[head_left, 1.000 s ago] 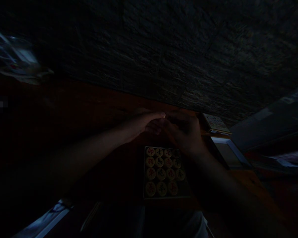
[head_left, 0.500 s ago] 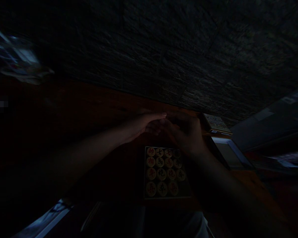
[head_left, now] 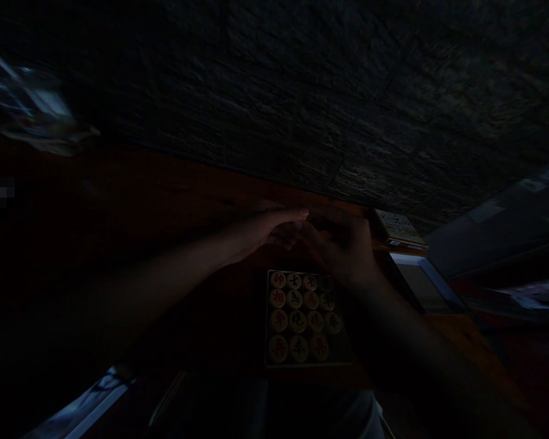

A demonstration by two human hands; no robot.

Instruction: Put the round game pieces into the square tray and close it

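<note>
The scene is very dark. A square box (head_left: 350,353) of round Chinese chess pieces (head_left: 296,319) with red and black characters lies on a reddish wooden table (head_left: 155,201), close to me. Just beyond the box, my left hand (head_left: 268,230) and my right hand (head_left: 343,247) meet, fingertips touching. The left hand's fingers are stretched together, palm down. The right hand's fingers are curled toward the left fingertips. Anything between them is hidden in the gloom.
A dark rough stone wall (head_left: 348,91) rises behind the table. To the right lie a box lid or booklet (head_left: 398,227) and a pale flat tray (head_left: 423,280). Blurred pale items (head_left: 36,116) sit at the far left.
Both hands stay together beyond the box; the fingers shift only slightly. The box and pieces have not moved.
</note>
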